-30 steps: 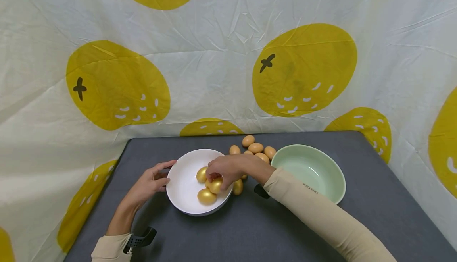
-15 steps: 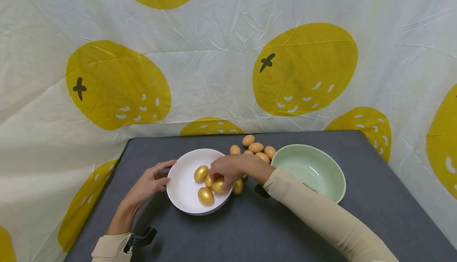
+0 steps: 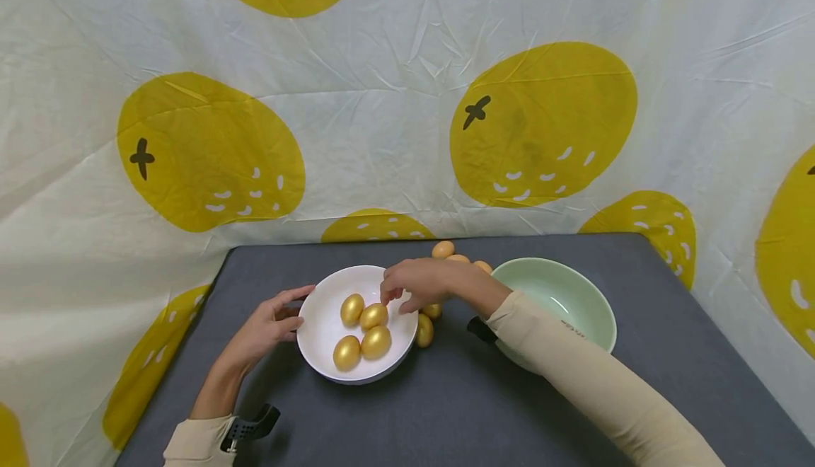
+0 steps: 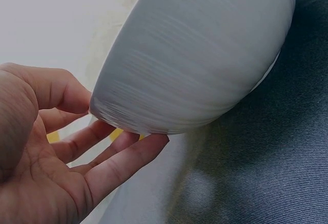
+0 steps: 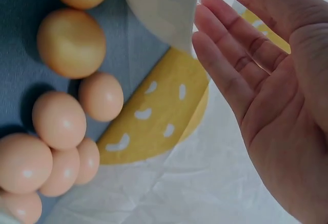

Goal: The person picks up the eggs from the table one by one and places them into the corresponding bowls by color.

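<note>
My left hand (image 3: 270, 322) rests its fingertips on the left outer side of a white bowl (image 3: 316, 322), thumb and fingers spread along the rim. In the left wrist view, fingers (image 4: 125, 165) touch the bowl wall (image 4: 205, 55) from outside. Several shiny gold eggs (image 3: 376, 342) lie in that bowl. Over its right rim hovers my right hand (image 3: 423, 284), with loosely bent fingers and nothing in them. The right wrist view has the right palm (image 5: 287, 111) facing the camera, fingertips beside the bowl's rim (image 5: 174, 8).
Right of the bowl, gold eggs (image 3: 424, 330) lie on the dark grey table (image 3: 446, 417). Brown eggs (image 5: 59, 120) are bunched behind them, partly hidden by my right arm in the head view. A pale green bowl (image 3: 592, 304) stands at the right, partly behind the sleeve.
The right hand has let go of a gold egg in the white bowl and lifted back toward the right rim. The eggs inside have rolled leftward. My left hand stays put.
</note>
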`<action>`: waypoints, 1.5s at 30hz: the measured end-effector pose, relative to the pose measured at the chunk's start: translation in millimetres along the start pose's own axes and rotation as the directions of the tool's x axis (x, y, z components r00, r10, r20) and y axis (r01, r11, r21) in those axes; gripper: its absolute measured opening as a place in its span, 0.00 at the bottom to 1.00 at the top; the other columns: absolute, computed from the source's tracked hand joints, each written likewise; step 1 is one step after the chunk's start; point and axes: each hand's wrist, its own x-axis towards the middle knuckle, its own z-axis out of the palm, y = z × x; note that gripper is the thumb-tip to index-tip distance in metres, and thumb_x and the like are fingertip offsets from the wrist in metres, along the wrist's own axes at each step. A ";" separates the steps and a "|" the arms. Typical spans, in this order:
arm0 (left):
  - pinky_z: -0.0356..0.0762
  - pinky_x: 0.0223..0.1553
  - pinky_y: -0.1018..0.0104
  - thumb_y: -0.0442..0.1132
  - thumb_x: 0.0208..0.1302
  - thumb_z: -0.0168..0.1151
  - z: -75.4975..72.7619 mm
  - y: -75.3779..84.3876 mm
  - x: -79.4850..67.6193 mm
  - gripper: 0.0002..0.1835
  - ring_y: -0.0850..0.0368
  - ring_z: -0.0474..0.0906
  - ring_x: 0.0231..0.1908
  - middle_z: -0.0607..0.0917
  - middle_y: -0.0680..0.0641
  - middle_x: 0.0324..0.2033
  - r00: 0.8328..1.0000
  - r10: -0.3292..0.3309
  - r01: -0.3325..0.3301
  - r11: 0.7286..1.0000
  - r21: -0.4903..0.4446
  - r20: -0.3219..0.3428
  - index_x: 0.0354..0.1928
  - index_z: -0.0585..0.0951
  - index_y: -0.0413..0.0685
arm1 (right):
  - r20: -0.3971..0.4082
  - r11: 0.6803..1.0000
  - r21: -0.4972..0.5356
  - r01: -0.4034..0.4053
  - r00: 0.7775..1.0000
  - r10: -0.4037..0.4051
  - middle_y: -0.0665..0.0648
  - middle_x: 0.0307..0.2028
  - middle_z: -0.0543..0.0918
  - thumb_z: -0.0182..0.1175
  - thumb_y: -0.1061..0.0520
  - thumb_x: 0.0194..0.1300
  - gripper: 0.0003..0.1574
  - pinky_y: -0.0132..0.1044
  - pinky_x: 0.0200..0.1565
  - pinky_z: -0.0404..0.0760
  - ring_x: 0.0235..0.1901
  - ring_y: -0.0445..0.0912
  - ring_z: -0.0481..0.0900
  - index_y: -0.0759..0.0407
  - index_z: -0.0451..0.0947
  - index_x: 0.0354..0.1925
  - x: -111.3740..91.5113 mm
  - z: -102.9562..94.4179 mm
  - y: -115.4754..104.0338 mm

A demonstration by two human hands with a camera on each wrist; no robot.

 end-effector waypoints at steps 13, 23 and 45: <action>0.84 0.47 0.56 0.33 0.71 0.59 1.6 -1.2 -3.0 0.30 0.44 0.79 0.53 0.68 0.37 0.68 1.000 -0.005 0.005 1.000 0.024 -0.011 0.74 0.69 0.51 | -0.077 1.000 0.029 0.009 0.997 -0.007 0.57 0.52 0.79 0.67 0.60 0.67 0.19 0.36 0.51 0.76 0.47 0.46 0.76 0.55 0.82 0.56 -22.1 -5.0 16.1; 0.83 0.48 0.54 0.33 0.70 0.60 2.4 0.3 -5.0 0.30 0.42 0.78 0.54 0.68 0.36 0.69 1.000 0.003 -0.003 1.000 -0.005 -0.016 0.74 0.69 0.50 | -0.084 0.988 0.151 -0.032 0.995 0.045 0.60 0.52 0.79 0.67 0.63 0.65 0.17 0.46 0.56 0.80 0.53 0.55 0.81 0.60 0.80 0.52 -32.9 0.7 29.5; 0.84 0.46 0.57 0.32 0.70 0.60 5.6 1.0 -6.1 0.30 0.41 0.79 0.54 0.67 0.35 0.70 1.000 0.022 -0.023 1.000 -0.016 -0.014 0.73 0.70 0.48 | 0.018 0.988 0.027 -0.149 0.989 0.148 0.53 0.43 0.84 0.68 0.68 0.59 0.16 0.38 0.47 0.79 0.45 0.50 0.81 0.54 0.85 0.44 -31.2 14.0 36.1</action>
